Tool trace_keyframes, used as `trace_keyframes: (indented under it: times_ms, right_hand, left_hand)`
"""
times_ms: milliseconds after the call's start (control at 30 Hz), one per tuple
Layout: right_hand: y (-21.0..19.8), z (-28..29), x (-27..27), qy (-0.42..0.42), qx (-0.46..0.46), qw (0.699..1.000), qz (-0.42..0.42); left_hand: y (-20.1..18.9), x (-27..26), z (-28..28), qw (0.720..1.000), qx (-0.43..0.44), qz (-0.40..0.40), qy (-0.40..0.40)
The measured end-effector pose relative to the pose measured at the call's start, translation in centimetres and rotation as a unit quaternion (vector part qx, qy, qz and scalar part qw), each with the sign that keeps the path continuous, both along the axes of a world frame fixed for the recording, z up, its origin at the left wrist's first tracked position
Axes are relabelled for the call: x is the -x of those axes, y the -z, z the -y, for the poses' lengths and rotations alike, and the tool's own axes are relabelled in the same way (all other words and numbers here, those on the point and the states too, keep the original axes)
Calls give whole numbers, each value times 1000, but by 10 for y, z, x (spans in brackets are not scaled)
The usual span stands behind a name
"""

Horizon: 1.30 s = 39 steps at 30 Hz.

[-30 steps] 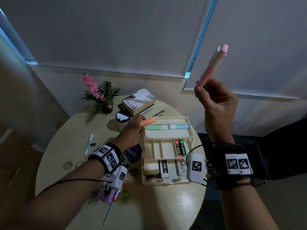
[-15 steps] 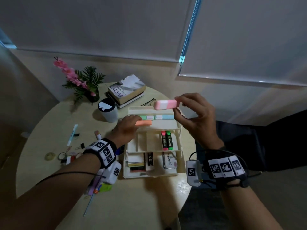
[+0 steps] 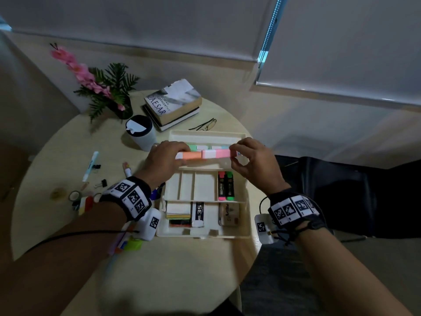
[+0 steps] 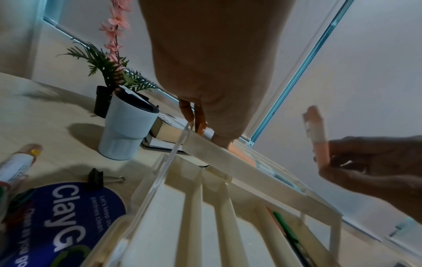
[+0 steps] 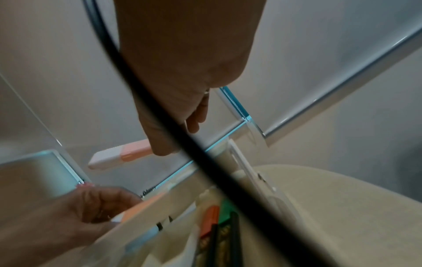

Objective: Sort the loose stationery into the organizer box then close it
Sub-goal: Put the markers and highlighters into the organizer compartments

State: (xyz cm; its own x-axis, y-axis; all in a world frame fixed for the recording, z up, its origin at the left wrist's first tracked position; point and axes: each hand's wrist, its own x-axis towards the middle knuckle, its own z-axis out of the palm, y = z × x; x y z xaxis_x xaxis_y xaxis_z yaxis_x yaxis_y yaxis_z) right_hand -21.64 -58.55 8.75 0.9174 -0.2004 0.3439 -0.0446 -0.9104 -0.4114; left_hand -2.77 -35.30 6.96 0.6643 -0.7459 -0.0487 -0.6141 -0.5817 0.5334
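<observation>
Over the upper tray of the open organizer box [image 3: 205,233], your left hand [image 3: 165,160] grips an orange highlighter [image 3: 190,155] while your right hand [image 3: 255,163] pinches a pink highlighter [image 3: 217,153], the two end to end. Binder clips [image 3: 101,183] and tape rolls [image 3: 74,196] lie loose on the round table [image 3: 182,270] beside it.

Orange highlighter [image 3: 191,155] left end hidden under left hand [image 3: 164,161]; loose stationery [image 3: 127,244] beneath wrist blurred.

Left hand [image 3: 165,156], right hand [image 3: 255,163], fingertips pinching.
</observation>
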Motion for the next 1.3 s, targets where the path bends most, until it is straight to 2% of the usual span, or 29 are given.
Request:
trace_keyframes:
  times_ms: [233, 400, 733, 800, 900, 1033, 1167, 1300]
  right_hand:
    - [13, 19, -16, -26, 9, 993, -115]
    - [14, 26, -14, -23, 10, 993, -117]
    - [8, 40, -6, 6, 22, 992, -126]
    - [7, 43, -4, 15, 19, 992, -126]
    - [6, 45, -3, 20, 16, 992, -120]
    - [5, 47, -3, 13, 15, 992, -128]
    - [3, 45, -5, -4, 20, 990, -137]
    - [3, 48, -7, -34, 15, 988, -149]
  left_hand:
    - [-8, -3, 0, 999, 2, 23, 39]
    - [-2, -5, -7, 997, 6, 41, 71]
    - [-11, -7, -13, 998, 22, 29, 60]
    - [-12, -7, -14, 998, 42, 4, 52]
    - [-19, -5, -14, 990, 108, -86, -1]
    - [-35, -1, -11, 956, 218, -186, -63]
    - [-41, -7, -6, 963, 212, -161, -48]
    - [-36, -5, 0, 992, 98, -49, 60]
